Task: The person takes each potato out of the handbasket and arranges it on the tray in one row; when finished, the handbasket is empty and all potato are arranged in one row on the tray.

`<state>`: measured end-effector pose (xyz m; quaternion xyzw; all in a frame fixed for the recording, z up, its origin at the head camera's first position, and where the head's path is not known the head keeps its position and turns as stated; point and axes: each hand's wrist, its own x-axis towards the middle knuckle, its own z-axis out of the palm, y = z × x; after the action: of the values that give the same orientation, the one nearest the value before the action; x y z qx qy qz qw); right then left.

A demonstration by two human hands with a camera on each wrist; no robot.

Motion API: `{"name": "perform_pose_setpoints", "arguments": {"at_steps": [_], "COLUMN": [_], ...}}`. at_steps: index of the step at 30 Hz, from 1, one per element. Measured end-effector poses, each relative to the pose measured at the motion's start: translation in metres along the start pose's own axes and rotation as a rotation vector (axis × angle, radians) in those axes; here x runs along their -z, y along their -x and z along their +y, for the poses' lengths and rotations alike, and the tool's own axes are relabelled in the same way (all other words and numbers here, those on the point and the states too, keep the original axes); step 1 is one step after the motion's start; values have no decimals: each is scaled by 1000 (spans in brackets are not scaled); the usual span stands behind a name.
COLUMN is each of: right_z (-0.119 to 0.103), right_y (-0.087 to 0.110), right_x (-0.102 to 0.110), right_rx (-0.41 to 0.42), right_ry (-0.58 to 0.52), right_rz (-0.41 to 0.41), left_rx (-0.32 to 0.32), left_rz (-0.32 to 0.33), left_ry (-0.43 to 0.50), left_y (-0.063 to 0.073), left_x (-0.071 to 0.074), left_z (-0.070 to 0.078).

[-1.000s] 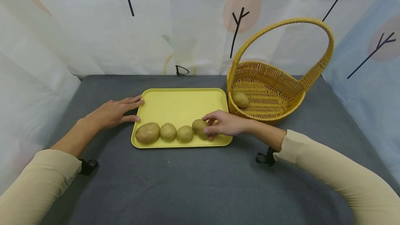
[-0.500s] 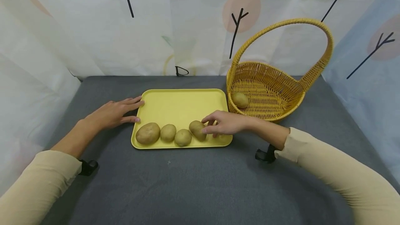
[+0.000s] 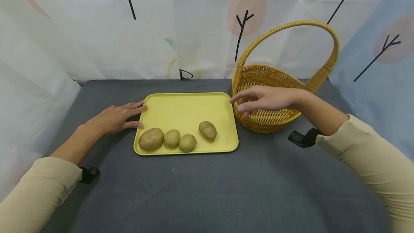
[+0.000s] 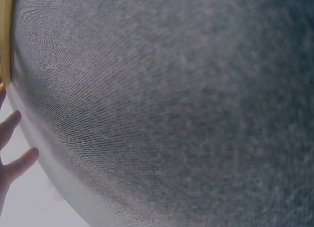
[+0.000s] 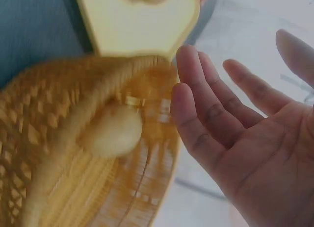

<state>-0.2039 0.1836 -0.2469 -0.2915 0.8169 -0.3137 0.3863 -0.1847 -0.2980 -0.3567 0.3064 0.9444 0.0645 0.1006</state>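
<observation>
On the yellow tray [image 3: 184, 109] lie a large potato [image 3: 151, 139], two small potatoes [image 3: 172, 138] in a row beside it, and an oval potato [image 3: 207, 131] set apart to their right. My left hand [image 3: 118, 118] rests at the tray's left rim with fingers stretched out. Over the near left side of the wicker basket [image 3: 265, 127] hovers my right hand [image 3: 262, 100], fingers loosely bent and holding nothing. Inside the basket is one potato [image 5: 117, 131], seen in the right wrist view; in the head view my hand hides it.
The basket's tall arched handle [image 3: 291, 24] rises above its bowl, and its left side stands close to the tray's right edge. Dark grey cloth [image 3: 194, 190] covers the table. A printed white curtain [image 3: 200, 28] hangs along the back.
My right hand has let go of the oval potato and moved up and right to the basket. The potatoes at the tray's right have shifted apart. My left hand has stayed put.
</observation>
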Motion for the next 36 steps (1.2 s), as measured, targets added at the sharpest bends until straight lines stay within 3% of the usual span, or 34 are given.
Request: {"name": "perform_pose_setpoints", "arguments": {"at_steps": [7,14,19,26,36], "right_z": [19,42,52,63,66], "right_y": [10,4,-2,-14,-34], "right_x": [26,45,53,57,52], "right_rx": [-84,-153,-191,-275,-347], "right_ry": [-62,-88,-126,-193,-208], "right_rz": [92,139,92,-36,-111], "left_rx": [2,2,3,5,8], "left_rz": [-4,-2,1,4,6], "left_ry": [5,2,4,5,11], "left_y": [1,0,-1,0,0], "left_x": [-2,-3,-3,-3,-4], "left_z": [-1,-3,-1,-2,-4]}}
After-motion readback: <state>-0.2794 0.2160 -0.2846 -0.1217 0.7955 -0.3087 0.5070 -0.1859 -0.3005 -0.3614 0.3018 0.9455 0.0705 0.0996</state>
